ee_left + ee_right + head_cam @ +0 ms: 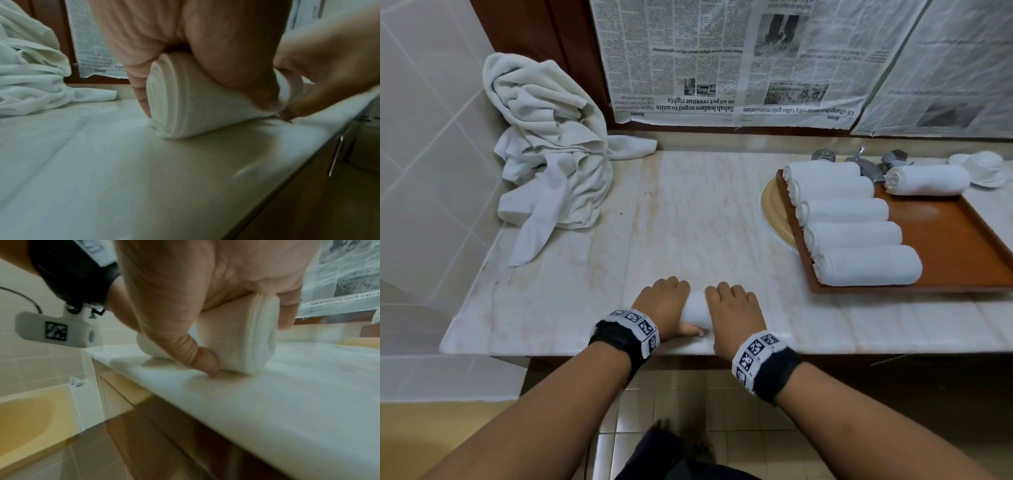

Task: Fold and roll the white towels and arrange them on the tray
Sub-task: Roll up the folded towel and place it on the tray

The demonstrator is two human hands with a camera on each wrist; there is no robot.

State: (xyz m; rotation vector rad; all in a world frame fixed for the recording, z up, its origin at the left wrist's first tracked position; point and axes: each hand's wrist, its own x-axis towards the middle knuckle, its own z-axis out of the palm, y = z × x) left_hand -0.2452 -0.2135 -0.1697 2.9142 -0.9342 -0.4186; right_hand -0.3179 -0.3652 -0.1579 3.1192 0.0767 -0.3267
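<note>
Your left hand (662, 305) and right hand (734, 308) fingers curl over towel roll (695, 308), gripping it: keeps coil tight against worktop (705, 212).

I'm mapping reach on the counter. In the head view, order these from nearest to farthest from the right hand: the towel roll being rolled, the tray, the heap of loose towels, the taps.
1. towel roll, under the right hand.
2. tray, right.
3. heap of loose towels, far left.
4. taps, behind the tray.
</note>
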